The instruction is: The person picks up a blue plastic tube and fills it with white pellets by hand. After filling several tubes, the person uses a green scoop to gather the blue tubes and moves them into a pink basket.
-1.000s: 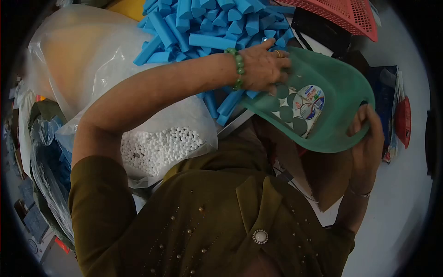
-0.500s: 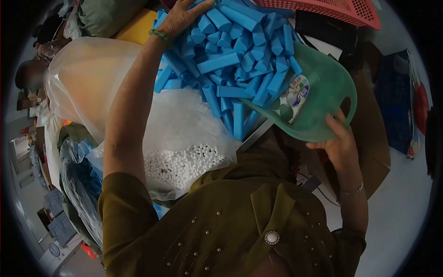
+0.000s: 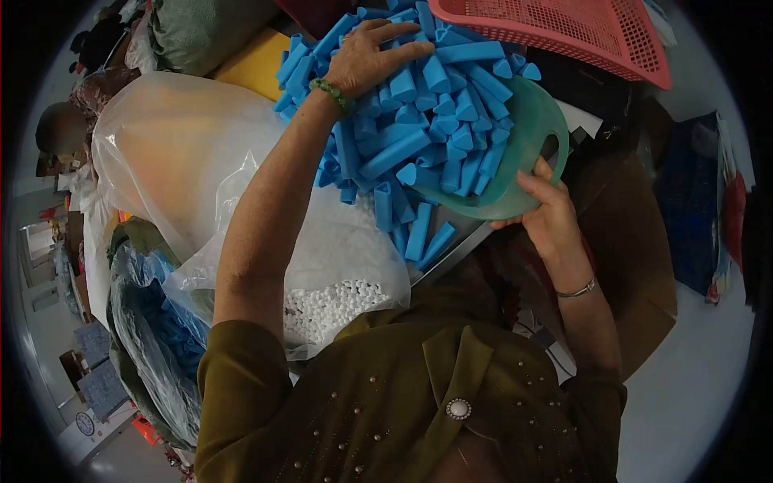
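Observation:
My left hand [image 3: 375,61], with a green bead bracelet, lies over a heap of blue foam sticks [image 3: 394,149], its fingers stretched out and apart. Many of the sticks have a triangular end. At the heap's right side, my right hand [image 3: 549,208] grips the rim of a green plastic basin [image 3: 519,173] beside its handle hole, thumb on the inner side. The basin's mouth is pushed in against the heap, and blue sticks fill much of it. Several loose sticks lie near the table's metal edge [image 3: 455,253].
A clear plastic bag of white pellets [image 3: 334,310] rests by my left forearm. Behind it stands a larger translucent bag [image 3: 173,145]. A red perforated basket [image 3: 555,32] is at the back right, a cardboard box [image 3: 632,266] at the right, a bag of blue pieces [image 3: 157,314] at lower left.
The basin has moved left into the heap, and blue sticks now cover its printed label. My left hand has come down and right across the sticks.

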Available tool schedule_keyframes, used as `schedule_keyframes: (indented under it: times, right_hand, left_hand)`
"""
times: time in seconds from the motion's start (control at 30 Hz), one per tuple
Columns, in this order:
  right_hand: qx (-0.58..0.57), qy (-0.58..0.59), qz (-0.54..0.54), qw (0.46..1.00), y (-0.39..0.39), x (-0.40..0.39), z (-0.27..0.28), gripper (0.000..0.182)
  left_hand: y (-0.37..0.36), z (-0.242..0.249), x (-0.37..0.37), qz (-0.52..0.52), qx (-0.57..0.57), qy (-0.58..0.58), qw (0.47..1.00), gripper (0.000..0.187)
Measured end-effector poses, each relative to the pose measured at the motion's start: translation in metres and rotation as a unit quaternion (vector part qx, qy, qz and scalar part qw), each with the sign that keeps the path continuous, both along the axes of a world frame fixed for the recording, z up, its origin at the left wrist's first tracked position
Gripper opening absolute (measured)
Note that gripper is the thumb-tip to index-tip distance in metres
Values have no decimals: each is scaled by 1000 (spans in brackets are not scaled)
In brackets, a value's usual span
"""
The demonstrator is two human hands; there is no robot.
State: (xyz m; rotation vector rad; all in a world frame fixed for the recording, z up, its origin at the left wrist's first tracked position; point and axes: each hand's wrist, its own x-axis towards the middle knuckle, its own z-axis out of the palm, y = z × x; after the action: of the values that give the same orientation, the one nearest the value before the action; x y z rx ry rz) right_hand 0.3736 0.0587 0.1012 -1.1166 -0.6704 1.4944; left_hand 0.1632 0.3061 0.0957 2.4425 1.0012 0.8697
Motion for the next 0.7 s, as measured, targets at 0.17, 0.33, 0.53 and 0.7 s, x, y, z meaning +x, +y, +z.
schedule_keyframes:
  times: [0.17, 0.33, 0.53, 0.7]
  right_hand:
    - [-14, 39, -10, 999, 0, 6, -17, 45]
    - [-88, 34, 10, 996, 6, 22, -4, 49]
    - [-104, -5, 70, 992, 21, 33, -11, 47]
    - [-52, 34, 70, 996, 15, 34, -35, 44]
  left_hand:
    - [-6, -5, 16, 53, -67, -2, 996, 88]
    - [2, -16, 11, 40, -119, -14, 992, 92]
    - [-7, -20, 7, 67, -149, -7, 986, 93]
    - [-13, -20, 22, 34, -155, -14, 987, 88]
